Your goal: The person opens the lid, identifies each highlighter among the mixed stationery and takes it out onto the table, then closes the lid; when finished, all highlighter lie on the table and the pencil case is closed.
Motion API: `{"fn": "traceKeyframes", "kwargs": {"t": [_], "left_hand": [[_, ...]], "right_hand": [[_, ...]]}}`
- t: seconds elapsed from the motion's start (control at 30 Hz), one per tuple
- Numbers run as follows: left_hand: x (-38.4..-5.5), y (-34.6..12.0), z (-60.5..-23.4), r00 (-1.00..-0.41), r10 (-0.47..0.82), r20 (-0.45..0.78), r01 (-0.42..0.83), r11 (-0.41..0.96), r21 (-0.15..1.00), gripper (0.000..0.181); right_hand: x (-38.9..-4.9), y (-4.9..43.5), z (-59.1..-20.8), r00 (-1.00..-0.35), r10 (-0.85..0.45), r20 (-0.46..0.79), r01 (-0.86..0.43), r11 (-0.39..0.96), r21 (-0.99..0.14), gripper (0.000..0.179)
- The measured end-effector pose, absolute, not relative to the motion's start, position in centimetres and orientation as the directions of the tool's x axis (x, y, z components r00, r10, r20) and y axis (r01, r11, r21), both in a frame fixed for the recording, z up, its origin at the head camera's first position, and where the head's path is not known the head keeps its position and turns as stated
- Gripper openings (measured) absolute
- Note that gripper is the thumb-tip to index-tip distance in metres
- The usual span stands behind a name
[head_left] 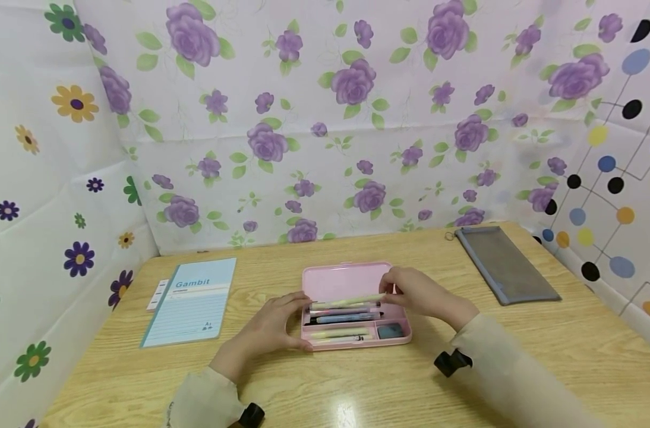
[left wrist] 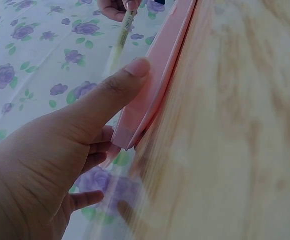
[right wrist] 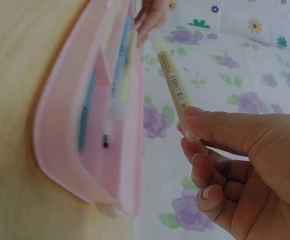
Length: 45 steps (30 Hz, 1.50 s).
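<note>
A pink pencil case (head_left: 346, 280) lies open on the table, its lid folded back. My left hand (head_left: 271, 324) holds the case's left end, with the thumb (left wrist: 139, 67) against the front wall. Between thumb and fingers, my right hand (head_left: 420, 292) pinches one end of a pale yellow pen (right wrist: 172, 80) with a barcode label. The pen is held over the case, pointing left. Several pens, among them a blue pen (head_left: 346, 318), lie in the long compartment. Pale pens (head_left: 338, 333) fill the front compartment beside a dark blue-grey block (head_left: 390, 330) in the right one.
A light blue notebook (head_left: 191, 303) marked "Gambit" lies at the left, over a small white card (head_left: 157, 295). A grey mesh zip pouch (head_left: 509, 264) lies at the back right. Flowered cloth (head_left: 325, 142) hangs behind the wooden table (head_left: 282, 386).
</note>
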<state>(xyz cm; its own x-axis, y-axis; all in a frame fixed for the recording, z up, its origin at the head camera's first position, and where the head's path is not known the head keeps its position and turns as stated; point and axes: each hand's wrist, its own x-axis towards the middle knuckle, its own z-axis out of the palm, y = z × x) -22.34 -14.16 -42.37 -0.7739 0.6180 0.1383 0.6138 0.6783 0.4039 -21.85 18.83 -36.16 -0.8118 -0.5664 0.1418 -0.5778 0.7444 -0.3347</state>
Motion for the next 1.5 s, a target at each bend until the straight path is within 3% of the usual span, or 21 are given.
{"fn": "traceKeyframes", "kwargs": {"t": [0.67,1.5], "left_hand": [[-22.2,-14.4,-42.4,-0.785,0.606,0.128,0.599,0.691,0.404,0.090],[-22.4,-14.1,-42.3,-0.784,0.610,0.113,0.598,0.693,0.403,0.090]], "right_hand": [[-21.5,23.1,-32.6,-0.845,-0.518,0.133,-0.532,0.786,-0.317,0.003],[-20.8,30.3,-36.7,-0.917,-0.355,0.181,-0.399,0.828,-0.393,0.004]]}}
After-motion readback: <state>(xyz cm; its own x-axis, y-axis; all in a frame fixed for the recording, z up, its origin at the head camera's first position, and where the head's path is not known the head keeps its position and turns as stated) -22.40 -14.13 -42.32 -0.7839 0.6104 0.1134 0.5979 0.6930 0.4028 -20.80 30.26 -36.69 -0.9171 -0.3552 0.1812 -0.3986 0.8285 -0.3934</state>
